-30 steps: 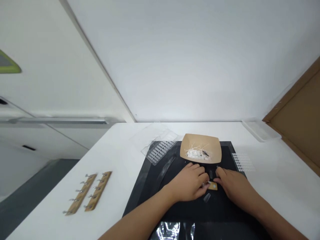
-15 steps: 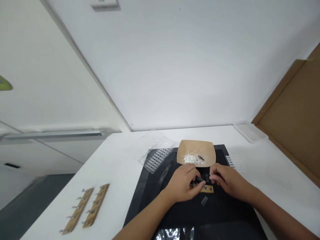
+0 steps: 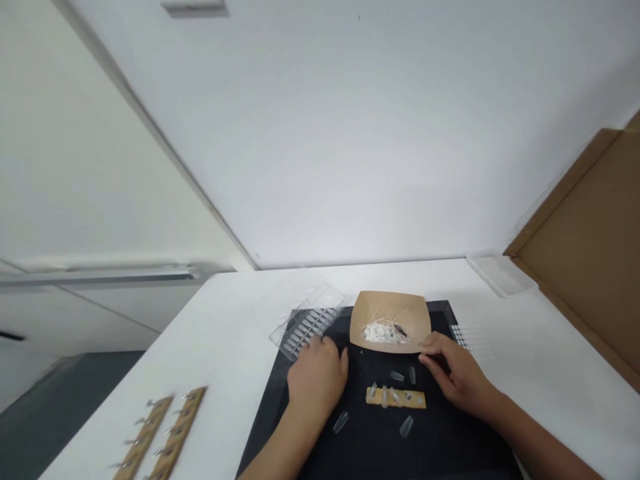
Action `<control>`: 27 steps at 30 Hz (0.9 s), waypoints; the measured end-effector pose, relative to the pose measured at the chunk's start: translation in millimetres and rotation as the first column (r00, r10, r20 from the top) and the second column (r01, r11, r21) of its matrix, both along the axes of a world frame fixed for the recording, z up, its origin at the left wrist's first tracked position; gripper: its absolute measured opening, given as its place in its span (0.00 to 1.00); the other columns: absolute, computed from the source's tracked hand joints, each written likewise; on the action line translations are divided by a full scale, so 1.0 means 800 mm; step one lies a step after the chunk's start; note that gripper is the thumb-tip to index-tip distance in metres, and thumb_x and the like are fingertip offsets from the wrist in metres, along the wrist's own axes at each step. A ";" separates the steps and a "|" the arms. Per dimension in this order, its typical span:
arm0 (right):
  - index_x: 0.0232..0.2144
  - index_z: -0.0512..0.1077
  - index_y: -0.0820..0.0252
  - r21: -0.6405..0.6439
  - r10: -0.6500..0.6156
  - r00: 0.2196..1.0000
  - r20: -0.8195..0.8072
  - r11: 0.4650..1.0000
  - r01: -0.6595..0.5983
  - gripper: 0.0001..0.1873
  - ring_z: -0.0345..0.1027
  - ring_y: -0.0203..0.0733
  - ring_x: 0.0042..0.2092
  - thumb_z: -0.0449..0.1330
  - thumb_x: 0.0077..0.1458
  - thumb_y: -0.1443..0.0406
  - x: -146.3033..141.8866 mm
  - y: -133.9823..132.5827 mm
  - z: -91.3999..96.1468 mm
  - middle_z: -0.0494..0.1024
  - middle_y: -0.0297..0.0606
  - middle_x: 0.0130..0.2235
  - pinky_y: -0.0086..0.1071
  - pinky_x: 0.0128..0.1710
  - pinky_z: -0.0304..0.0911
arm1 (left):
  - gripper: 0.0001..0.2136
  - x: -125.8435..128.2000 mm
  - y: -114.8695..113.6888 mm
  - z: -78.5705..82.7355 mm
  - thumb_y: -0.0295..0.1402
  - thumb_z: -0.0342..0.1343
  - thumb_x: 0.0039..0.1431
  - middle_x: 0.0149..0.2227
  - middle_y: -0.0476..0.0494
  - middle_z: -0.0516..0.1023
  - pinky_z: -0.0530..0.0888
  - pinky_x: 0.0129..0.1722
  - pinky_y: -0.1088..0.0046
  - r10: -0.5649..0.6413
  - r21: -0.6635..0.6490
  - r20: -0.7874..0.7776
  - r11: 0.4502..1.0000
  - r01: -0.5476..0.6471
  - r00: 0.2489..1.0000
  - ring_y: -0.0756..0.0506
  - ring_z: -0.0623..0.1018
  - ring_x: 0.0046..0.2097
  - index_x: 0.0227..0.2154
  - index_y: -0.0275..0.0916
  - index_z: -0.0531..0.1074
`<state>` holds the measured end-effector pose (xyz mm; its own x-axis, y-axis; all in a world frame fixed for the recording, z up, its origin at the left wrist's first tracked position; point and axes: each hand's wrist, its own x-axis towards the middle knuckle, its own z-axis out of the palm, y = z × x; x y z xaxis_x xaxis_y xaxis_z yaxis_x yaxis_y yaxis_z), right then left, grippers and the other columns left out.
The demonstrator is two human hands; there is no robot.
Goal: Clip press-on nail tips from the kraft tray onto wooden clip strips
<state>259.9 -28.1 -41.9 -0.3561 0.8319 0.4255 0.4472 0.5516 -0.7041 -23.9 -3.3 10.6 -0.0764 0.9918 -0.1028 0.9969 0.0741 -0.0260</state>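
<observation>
The clear tips [image 3: 407, 427] are made of shiny plastic, the strip [image 3: 414, 403] of what looks like wood, and the tray [image 3: 361, 317] of smooth, dull card.

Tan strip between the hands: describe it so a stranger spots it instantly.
On the white table, find the black mat. The tan strip lies there, nearer than the cardboard tray; unlike the two brown strips off the mat, it runs crosswise.

The mat [image 3: 380, 447] is black, the tray [image 3: 390, 303] tan, the centre strip [image 3: 411, 403] yellow-ochre.
</observation>
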 end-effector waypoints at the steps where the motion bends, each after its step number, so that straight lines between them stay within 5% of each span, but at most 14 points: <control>1: 0.43 0.66 0.53 0.020 -0.009 1.000 -0.008 1.000 0.009 0.03 0.68 0.42 0.37 0.55 0.71 0.68 0.001 0.000 0.001 0.73 0.37 0.39 0.35 0.37 0.64 | 0.16 0.003 -0.003 -0.002 0.41 0.52 0.71 0.45 0.31 0.77 0.73 0.36 0.65 -0.024 -0.006 -0.017 1.000 0.024 1.000 0.34 0.80 0.46 0.41 0.31 0.76; 7: 0.45 0.68 0.52 0.054 -0.092 0.996 0.002 0.994 0.092 0.04 0.73 0.43 0.38 0.55 0.70 0.67 0.008 0.006 0.004 0.76 0.39 0.41 0.37 0.38 0.70 | 0.10 0.005 0.004 -0.022 0.27 0.49 0.69 0.42 0.35 0.77 0.74 0.41 0.63 -0.145 0.236 -0.062 0.959 0.156 0.988 0.35 0.77 0.48 0.36 0.36 0.75; 12: 0.56 0.68 0.52 0.060 -0.202 0.979 0.012 0.978 0.201 0.14 0.78 0.47 0.45 0.51 0.72 0.66 0.013 0.012 0.003 0.80 0.43 0.47 0.40 0.45 0.74 | 0.09 0.003 0.019 -0.027 0.31 0.51 0.71 0.37 0.40 0.75 0.73 0.43 0.62 -0.294 0.487 -0.031 0.830 0.271 0.955 0.38 0.75 0.44 0.35 0.39 0.75; 14: 0.54 0.69 0.52 0.077 -0.182 0.983 -0.005 0.980 0.182 0.13 0.78 0.46 0.45 0.49 0.73 0.67 0.014 0.014 0.007 0.80 0.42 0.45 0.39 0.45 0.74 | 0.09 0.012 0.025 -0.025 0.33 0.51 0.73 0.37 0.41 0.75 0.73 0.45 0.62 -0.395 0.542 0.035 0.779 0.315 0.918 0.39 0.75 0.43 0.36 0.40 0.75; 19: 0.45 0.71 0.52 0.122 -0.158 0.986 -0.059 0.979 0.164 0.12 0.76 0.43 0.40 0.48 0.73 0.69 0.017 0.016 0.017 0.79 0.38 0.39 0.36 0.42 0.73 | 0.09 0.042 0.037 -0.019 0.31 0.51 0.73 0.40 0.42 0.77 0.73 0.46 0.64 -0.597 0.477 0.103 0.731 0.487 0.795 0.40 0.75 0.47 0.39 0.40 0.76; 24: 0.47 0.72 0.53 0.181 -0.190 0.977 -0.099 0.962 0.206 0.10 0.76 0.43 0.41 0.51 0.72 0.69 0.021 0.017 0.023 0.79 0.39 0.40 0.36 0.43 0.72 | 0.09 0.053 0.039 -0.010 0.31 0.53 0.73 0.39 0.42 0.78 0.74 0.45 0.65 -0.579 0.462 0.153 0.759 0.460 0.801 0.40 0.76 0.45 0.39 0.40 0.77; 27: 0.46 0.75 0.53 0.208 -0.257 0.958 -0.127 0.938 0.279 0.10 0.74 0.46 0.46 0.54 0.72 0.67 0.024 0.018 0.026 0.78 0.42 0.44 0.41 0.47 0.72 | 0.08 0.073 0.039 0.003 0.31 0.54 0.73 0.42 0.43 0.79 0.74 0.46 0.67 -0.705 0.417 0.168 0.684 0.599 0.689 0.42 0.77 0.46 0.42 0.40 0.78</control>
<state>278.9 -13.5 -21.2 -0.0811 0.7718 0.6306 0.5359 0.5673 -0.6254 34.8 28.1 13.0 0.5832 0.7515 0.3085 0.7416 -0.6475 0.1754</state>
